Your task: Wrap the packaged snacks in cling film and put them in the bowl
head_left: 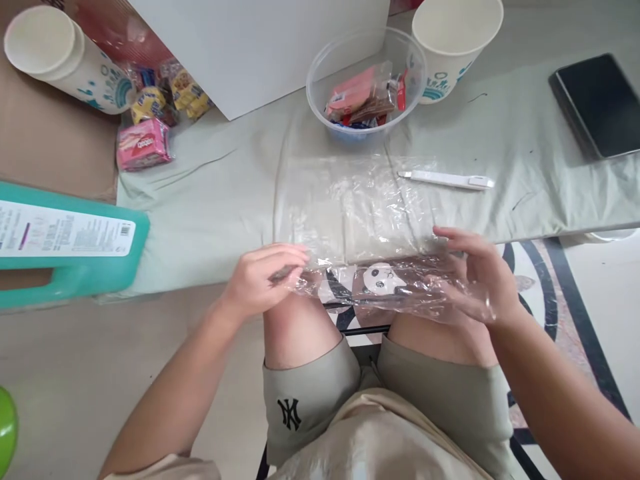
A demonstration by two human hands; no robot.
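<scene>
Both hands pinch the clear plastic bag (360,220) at its near edge over the knees, left hand (263,280) closed, right hand (475,277) half-open; even tension probably keeps it flat.

Grey shorts (310,393): black interlocked "NY" logo on the left leg. Teal jug (70,247): white label with barcode, print illegible. Pink snack pack (144,143): lettering unreadable.

A plastic sheet (350,213) lies on the cloth (225,193), its near edge between the left hand (260,280) and right hand (475,273). Behind it stands a bowl (320,87) holding snacks (365,100); a cup (455,40) is just right of the bowl. A jug (70,247) lies far left, a tablet (600,103) far right.
</scene>
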